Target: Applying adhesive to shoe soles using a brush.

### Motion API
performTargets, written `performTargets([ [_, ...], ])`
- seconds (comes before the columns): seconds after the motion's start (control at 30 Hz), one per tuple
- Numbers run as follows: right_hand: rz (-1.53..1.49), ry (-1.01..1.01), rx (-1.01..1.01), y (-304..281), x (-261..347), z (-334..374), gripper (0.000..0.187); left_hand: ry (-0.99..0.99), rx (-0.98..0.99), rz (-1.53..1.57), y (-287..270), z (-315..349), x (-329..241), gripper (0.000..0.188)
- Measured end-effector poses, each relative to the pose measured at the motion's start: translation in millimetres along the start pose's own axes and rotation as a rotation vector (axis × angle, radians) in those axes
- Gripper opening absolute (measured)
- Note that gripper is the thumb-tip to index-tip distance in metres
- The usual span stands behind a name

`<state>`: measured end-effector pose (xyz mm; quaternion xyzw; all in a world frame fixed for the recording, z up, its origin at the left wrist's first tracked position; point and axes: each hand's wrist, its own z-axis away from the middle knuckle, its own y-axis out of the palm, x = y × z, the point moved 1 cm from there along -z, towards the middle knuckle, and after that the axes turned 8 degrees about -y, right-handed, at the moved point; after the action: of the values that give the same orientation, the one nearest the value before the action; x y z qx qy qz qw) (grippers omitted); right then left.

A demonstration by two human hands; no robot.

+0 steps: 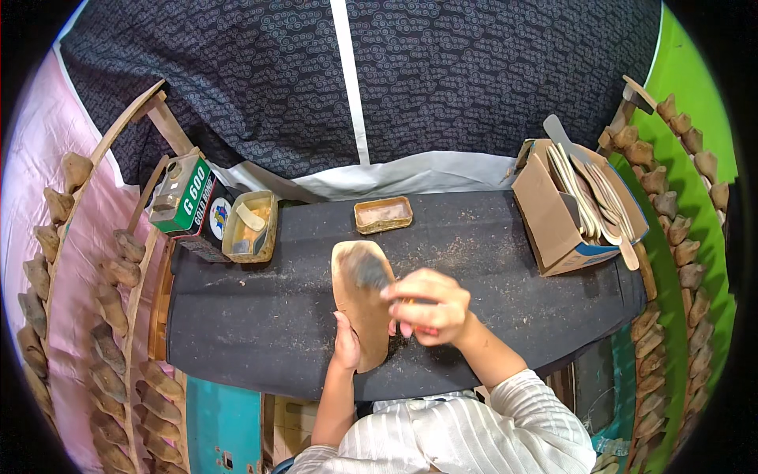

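Note:
A brown shoe sole (367,324), long and rounded at its far end, lies tilted slightly over the middle of the dark-covered table. My left hand (346,344) grips its lower left edge, with the other fingers hidden beneath. Over the sole's upper part, my right hand (430,304) is closed around a brush (369,270). Motion smears the brush's dark head, which seems to touch the sole's surface; a bit of red shows between my fingers, probably its handle.
Beyond the sole sits a small tray (383,213) with pale contents. At left stand a green-and-black metal can (186,207) and a plastic tub (270,245). A cardboard box (545,213) of sole pieces (596,193) stands right. Racks of wooden shoe lasts (110,308) flank both sides.

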<state>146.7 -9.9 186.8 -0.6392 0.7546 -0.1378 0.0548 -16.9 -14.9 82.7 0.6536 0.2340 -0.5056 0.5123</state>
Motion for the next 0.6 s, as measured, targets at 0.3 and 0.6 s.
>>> performTargets([
  [0.3, 0.136, 0.063, -0.071, 0, 0, 1, 0.033, 0.046, 0.352, 0.294, -6, -6, 4, 0.080],
  [0.6, 0.127, 0.086, -0.133, -2, -4, -3, 0.018, 0.022, 0.165, 0.209, -1, -6, -5, 0.088],
])
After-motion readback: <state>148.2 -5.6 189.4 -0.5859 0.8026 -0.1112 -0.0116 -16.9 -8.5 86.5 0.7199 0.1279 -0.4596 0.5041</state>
